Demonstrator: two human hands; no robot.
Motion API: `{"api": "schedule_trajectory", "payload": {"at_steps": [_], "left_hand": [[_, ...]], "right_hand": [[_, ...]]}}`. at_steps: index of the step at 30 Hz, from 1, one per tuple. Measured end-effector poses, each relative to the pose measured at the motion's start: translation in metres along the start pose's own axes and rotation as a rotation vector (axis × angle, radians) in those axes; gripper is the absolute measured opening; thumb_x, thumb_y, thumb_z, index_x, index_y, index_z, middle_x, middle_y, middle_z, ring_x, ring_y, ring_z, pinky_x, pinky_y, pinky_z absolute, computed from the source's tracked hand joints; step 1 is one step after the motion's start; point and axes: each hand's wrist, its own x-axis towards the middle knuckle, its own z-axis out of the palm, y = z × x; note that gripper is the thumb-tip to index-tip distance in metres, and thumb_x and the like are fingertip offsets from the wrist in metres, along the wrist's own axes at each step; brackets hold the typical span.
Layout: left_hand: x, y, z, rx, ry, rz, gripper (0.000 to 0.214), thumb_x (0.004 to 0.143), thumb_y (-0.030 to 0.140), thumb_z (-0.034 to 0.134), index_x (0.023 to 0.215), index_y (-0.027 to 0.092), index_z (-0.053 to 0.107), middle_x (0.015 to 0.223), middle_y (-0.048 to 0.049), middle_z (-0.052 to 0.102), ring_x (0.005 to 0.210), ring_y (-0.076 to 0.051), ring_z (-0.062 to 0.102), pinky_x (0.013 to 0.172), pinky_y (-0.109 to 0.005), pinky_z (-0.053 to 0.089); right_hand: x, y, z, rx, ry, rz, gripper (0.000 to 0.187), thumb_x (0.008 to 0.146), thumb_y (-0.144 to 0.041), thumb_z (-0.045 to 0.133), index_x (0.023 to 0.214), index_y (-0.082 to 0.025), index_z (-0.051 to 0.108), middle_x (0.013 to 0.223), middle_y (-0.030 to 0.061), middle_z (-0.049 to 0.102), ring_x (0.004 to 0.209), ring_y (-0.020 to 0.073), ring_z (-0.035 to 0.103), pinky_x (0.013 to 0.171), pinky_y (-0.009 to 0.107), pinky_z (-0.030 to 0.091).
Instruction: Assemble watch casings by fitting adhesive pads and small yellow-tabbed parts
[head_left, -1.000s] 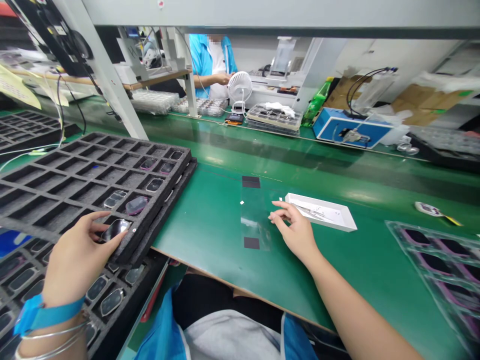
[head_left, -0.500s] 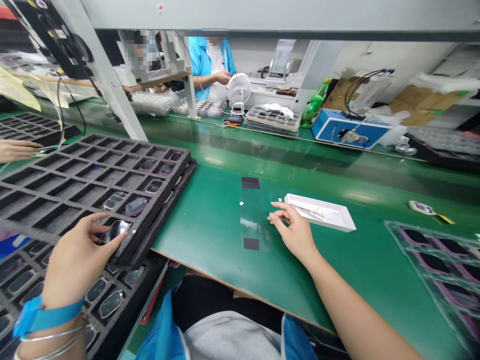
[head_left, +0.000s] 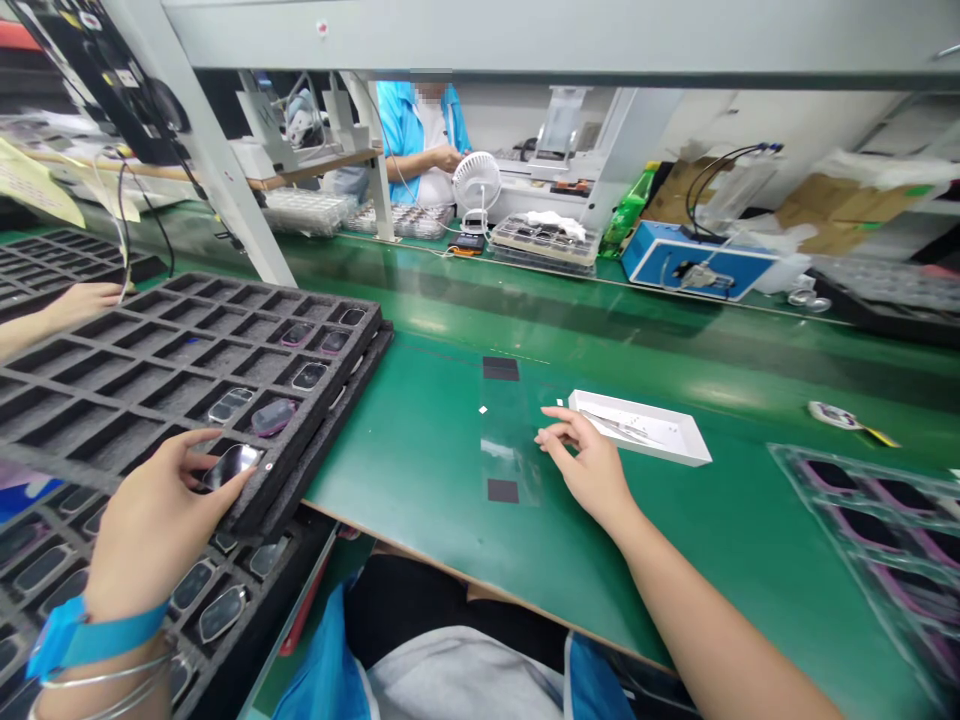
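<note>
My left hand [head_left: 154,545] wraps a glossy dark glass piece [head_left: 232,465] at the near corner of a black foam tray [head_left: 161,345], whose pockets hold several similar pieces. My right hand [head_left: 589,470] rests on the green mat [head_left: 405,470], its fingertips at the edge of a clear film strip [head_left: 510,440] with black tabs at both ends. The fingers hold nothing I can see. Just beyond them lies a shallow white tray [head_left: 675,440] with tweezers [head_left: 619,420] inside.
A second foam tray [head_left: 45,570] of pieces lies under my left arm. A co-worker's hand [head_left: 82,303] reaches in at far left. A clear tray [head_left: 870,525] with dark pieces sits at right. Upright steel posts [head_left: 225,170] and a blue device [head_left: 694,262] stand behind.
A co-worker's hand has entered at far left and moved rightward. The view has tilted slightly. My own hands have barely moved.
</note>
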Motion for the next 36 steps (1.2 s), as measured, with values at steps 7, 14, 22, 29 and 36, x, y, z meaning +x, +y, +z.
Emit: {"api": "schedule_trajectory", "payload": {"at_steps": [7,14,22,29,36], "left_hand": [[0.0,0.0,0.001,0.002,0.013,0.016,0.052,0.066,0.051,0.058,0.111,0.024,0.052,0.085,-0.0032,0.063,0.073,-0.022,0.06,0.059,-0.029,0.042],[0.0,-0.004,0.003,0.012,0.019,0.042,0.052,0.067,0.052,0.057,0.11,0.025,0.052,0.085,-0.003,0.062,0.072,-0.021,0.06,0.059,-0.029,0.042],[0.0,-0.003,0.003,0.007,0.002,0.027,0.053,0.068,0.052,0.057,0.112,0.023,0.052,0.087,-0.0044,0.062,0.075,-0.022,0.059,0.06,-0.029,0.042],[-0.002,0.0,0.0,0.01,-0.017,0.004,0.051,0.07,0.051,0.058,0.113,0.025,0.051,0.089,-0.0035,0.061,0.078,-0.022,0.059,0.061,-0.028,0.041],[-0.004,0.007,-0.002,-0.006,-0.03,-0.005,0.05,0.071,0.047,0.06,0.115,0.024,0.05,0.089,-0.0035,0.061,0.079,-0.022,0.059,0.061,-0.027,0.04]], "right_hand": [[0.0,0.0,0.001,-0.003,-0.001,-0.003,0.029,0.082,-0.035,0.052,0.108,-0.021,0.054,0.076,0.002,0.066,0.075,0.0189,0.064,0.08,0.038,0.049],[0.0,0.001,0.001,-0.019,-0.004,0.011,0.029,0.082,-0.035,0.052,0.108,-0.022,0.054,0.076,0.0019,0.066,0.076,0.0191,0.064,0.078,0.037,0.049],[0.0,-0.001,0.0,-0.02,-0.006,0.022,0.029,0.082,-0.035,0.051,0.108,-0.022,0.054,0.076,0.0017,0.066,0.076,0.0188,0.064,0.079,0.036,0.048],[-0.001,0.0,0.0,-0.019,-0.002,0.023,0.03,0.081,-0.035,0.052,0.108,-0.021,0.055,0.076,0.0022,0.066,0.076,0.0189,0.064,0.077,0.035,0.048],[0.0,-0.001,0.0,-0.02,-0.008,0.025,0.03,0.081,-0.035,0.051,0.108,-0.021,0.054,0.077,0.0022,0.066,0.076,0.0186,0.064,0.078,0.036,0.048]]}}
